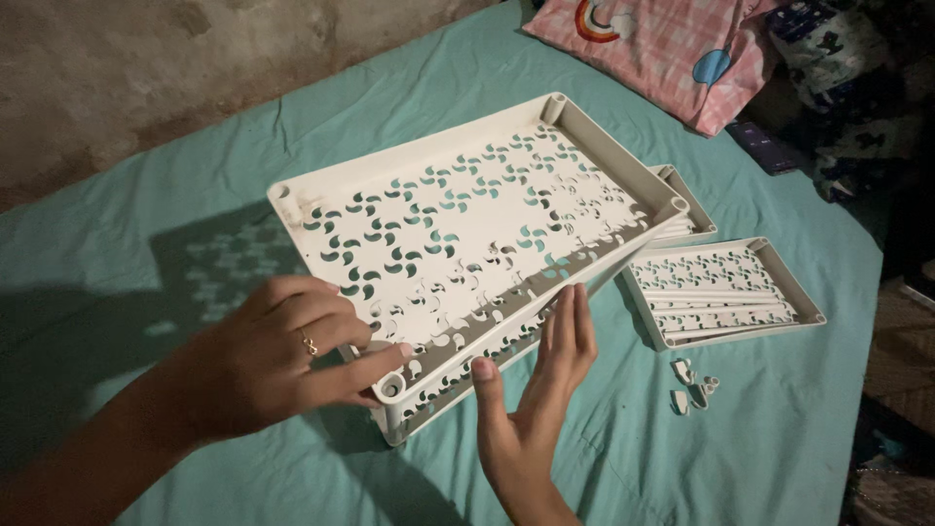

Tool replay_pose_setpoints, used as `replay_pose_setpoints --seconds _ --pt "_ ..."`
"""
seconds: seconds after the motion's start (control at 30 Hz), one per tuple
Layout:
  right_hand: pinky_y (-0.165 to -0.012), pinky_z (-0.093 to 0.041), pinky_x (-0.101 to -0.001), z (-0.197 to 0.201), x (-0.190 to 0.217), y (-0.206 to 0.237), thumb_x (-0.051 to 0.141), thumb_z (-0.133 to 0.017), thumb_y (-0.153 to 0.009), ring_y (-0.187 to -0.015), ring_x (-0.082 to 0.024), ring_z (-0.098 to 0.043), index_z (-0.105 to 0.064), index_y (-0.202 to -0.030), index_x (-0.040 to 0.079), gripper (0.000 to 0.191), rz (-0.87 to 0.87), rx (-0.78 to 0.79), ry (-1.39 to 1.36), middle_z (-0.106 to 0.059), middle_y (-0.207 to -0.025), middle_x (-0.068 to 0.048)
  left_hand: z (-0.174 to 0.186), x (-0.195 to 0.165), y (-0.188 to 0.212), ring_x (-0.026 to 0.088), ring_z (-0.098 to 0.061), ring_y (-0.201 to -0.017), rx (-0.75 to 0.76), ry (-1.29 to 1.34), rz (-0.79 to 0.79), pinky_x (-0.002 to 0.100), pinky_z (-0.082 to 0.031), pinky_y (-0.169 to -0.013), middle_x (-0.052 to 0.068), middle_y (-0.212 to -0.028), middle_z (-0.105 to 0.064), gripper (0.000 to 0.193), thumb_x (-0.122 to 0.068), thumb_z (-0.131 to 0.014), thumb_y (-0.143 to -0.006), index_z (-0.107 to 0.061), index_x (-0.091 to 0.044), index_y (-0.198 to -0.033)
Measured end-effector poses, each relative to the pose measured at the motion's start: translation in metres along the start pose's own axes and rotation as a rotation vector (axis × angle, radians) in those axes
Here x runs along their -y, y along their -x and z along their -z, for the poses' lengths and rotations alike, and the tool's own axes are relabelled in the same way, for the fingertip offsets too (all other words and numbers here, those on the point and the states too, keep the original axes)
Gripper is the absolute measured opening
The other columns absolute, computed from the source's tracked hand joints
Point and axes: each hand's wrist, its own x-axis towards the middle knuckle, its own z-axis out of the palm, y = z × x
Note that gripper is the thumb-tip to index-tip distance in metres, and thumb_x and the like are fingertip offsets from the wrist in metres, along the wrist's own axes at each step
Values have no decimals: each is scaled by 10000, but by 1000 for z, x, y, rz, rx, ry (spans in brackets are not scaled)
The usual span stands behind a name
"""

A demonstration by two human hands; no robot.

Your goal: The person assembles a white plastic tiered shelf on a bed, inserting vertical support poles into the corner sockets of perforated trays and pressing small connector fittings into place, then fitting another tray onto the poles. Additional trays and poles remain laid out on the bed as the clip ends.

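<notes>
A large cream plastic shelf tray (458,161) with a cut-out swirl pattern is tilted up over a teal bed sheet. Beneath it lies a second, similar tray (443,394), visible at the near corner. My left hand (278,356) grips the near left corner of the top tray, thumb by the corner socket. My right hand (541,390) is flat with fingers together, its fingertips against the tray's near long side. A ring sits on a finger of my left hand.
Another patterned tray (804,307) lies to the right with several cream rods in it, one more tray (693,209) behind. Small cream plastic caps (693,387) lie on the sheet. A pink pillow (672,49) sits at the far edge; a concrete wall at left.
</notes>
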Motion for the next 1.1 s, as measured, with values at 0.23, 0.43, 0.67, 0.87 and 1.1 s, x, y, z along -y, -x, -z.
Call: replay_pose_setpoints --seconds 0.23,0.43,0.67,0.87,1.1 --pt "-1346 -233 -491 6 -5 -5 218 -661 -1010 -1616 -352 -250 -147 -1651 -38 861 40 32 -32 -150 -1671 -185 -1 -7 -7 180 -577 -975 3 -15 -3 397 -423 -939 -37 -948 -624 453 -442 -777 -838 -723 -228 -1234" --pt "-1343 -232 -499 12 -10 -7 322 -669 -1001 -1622 -346 -232 -159 -1658 -27 902 64 55 -57 -157 -1678 -185 0 -13 -13 169 -597 -907 -5 -66 -34 394 -424 -907 -32 -926 -642 433 -444 -745 -879 -725 -212 -1244" --pt "-1345 -238 -501 19 -4 -7 296 -647 -1013 -1629 -329 -221 -234 -1646 -9 815 51 82 -18 -184 -1690 -195 -2 -20 -19 160 -609 -886 -24 -95 -37 407 -438 -887 -30 -931 -647 445 -453 -721 -885 -722 -185 -1240" --pt "-1328 -245 -493 23 2 -8 251 -627 -1023 -1609 -338 -246 -270 -1627 -9 748 53 81 -20 -214 -1680 -209 -2 -24 -24 152 -628 -894 -33 -204 -64 391 -454 -871 -36 -903 -632 320 -271 -706 -938 -721 -178 -1243" --pt "-1308 -282 -511 28 10 5 258 -616 -1029 -1614 -372 -276 -542 -1470 56 490 159 91 158 -294 -1676 -233 -7 -33 -34 163 -628 -938 -66 -109 6 419 -468 -913 0 -974 -631 341 -243 -707 -924 -710 -145 -1251"
